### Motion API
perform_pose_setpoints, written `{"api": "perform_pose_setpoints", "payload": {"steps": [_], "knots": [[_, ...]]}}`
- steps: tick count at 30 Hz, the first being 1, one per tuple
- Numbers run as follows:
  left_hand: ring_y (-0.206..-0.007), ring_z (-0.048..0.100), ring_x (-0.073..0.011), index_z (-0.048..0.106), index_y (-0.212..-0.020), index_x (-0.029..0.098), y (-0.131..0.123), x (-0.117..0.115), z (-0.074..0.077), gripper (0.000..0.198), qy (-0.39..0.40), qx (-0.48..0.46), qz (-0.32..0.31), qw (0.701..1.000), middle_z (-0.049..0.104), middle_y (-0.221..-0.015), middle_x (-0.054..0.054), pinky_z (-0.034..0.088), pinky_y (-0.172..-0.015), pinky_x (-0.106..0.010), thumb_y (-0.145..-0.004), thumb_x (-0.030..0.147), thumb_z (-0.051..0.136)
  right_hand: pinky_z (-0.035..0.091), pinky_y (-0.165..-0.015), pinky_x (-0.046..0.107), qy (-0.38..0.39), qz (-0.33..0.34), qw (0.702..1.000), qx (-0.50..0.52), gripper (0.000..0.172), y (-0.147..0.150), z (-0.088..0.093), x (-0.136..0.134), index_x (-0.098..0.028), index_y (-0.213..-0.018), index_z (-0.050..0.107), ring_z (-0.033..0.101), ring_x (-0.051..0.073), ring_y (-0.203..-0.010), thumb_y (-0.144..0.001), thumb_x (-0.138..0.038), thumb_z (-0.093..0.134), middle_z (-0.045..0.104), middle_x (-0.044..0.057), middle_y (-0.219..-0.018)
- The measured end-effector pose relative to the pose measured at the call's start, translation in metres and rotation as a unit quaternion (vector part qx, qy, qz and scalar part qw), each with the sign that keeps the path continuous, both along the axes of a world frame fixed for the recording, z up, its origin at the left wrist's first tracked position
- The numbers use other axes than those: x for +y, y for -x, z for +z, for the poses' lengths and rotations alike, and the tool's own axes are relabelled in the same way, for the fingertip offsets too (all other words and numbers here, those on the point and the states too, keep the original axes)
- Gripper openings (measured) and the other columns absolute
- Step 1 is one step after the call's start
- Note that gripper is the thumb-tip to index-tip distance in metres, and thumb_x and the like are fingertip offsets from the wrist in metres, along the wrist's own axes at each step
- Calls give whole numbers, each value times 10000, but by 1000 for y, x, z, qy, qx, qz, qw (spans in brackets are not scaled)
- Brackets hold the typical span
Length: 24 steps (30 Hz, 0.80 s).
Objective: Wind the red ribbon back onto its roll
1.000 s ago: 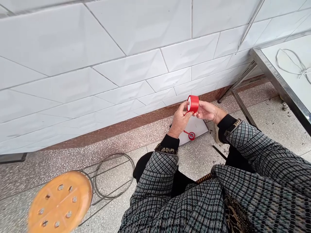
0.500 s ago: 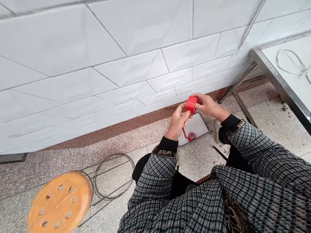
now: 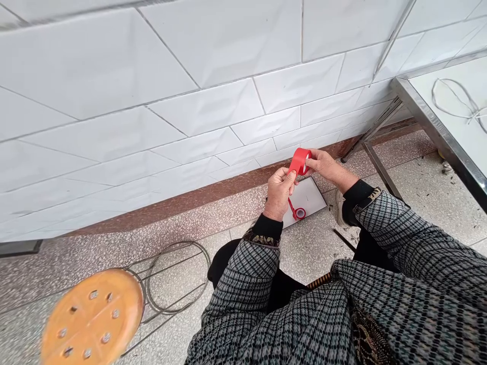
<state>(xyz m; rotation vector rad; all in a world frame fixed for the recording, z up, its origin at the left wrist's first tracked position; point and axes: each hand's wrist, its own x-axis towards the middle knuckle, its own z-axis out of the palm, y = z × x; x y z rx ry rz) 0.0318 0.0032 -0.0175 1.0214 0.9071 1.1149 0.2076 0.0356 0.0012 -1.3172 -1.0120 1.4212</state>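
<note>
A roll of red tape (image 3: pixel 299 161) is held up in front of me, above the floor. My right hand (image 3: pixel 326 168) grips the roll from the right side. My left hand (image 3: pixel 280 193) pinches a strip of red tape coming off the roll, fingers closed. A small curl of red tape (image 3: pixel 299 212) hangs below the left hand, over a white sheet (image 3: pixel 310 198) lying on the floor by the wall.
An orange round stool (image 3: pixel 91 318) with holes stands at lower left, beside a wire ring frame (image 3: pixel 178 276). A steel table (image 3: pixel 437 126) with a wire loop (image 3: pixel 456 101) on it is at right. White tiled wall (image 3: pixel 190 91) runs behind.
The roll has been turned in the right hand so its side faces differently. The left hand shifted slightly lower along the tape strip.
</note>
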Motion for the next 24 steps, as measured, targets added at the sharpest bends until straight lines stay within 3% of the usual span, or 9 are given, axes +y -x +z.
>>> {"api": "perform_pose_setpoints", "payload": {"steps": [4,9,14,18,21,24], "knots": [[-393,310,-41,574,-697,216,-2,-1,-2,417,4,-8,-14,1000,409,-435,116,552,-695,-272,-888,484,830,554,-525,189,30,-28,999,32,175,6,3,-2,-178,-922,709,641,115,-598,-787,-68,698,747,0,-778],[-445,389,-70,669,-721,200,-2,1,-2,389,24,4,-16,1000,444,-463,83,557,-713,-288,-917,512,797,581,-569,196,56,-7,996,70,152,7,4,-3,-172,-981,730,685,135,-634,-842,-112,718,771,27,-762],[-477,427,-74,634,-722,201,-2,2,-6,376,5,29,10,1000,470,-480,82,529,-700,-271,-888,481,823,584,-555,215,112,-5,989,98,105,7,3,-3,-164,-959,717,684,143,-572,-869,-110,708,761,40,-698],[-442,408,-67,650,-956,212,-3,3,-10,252,6,11,30,999,528,-517,108,509,-648,-257,-865,373,820,586,-560,216,130,8,983,130,46,5,5,-4,-159,-903,702,712,150,-587,-904,-113,700,776,67,-720],[-423,413,-70,660,-1185,219,-2,4,-9,341,6,10,-6,1000,525,-525,128,531,-657,-269,-888,320,797,594,-579,214,142,28,979,146,60,3,6,-5,-154,-887,717,734,155,-610,-926,-111,702,791,80,-745],[-420,413,-59,668,-1282,221,2,6,-7,416,3,12,-57,998,599,-589,107,556,-681,-288,-897,309,797,580,-561,204,166,54,972,158,70,0,4,-3,-154,-867,734,732,154,-613,-932,-129,730,792,88,-747]]}}
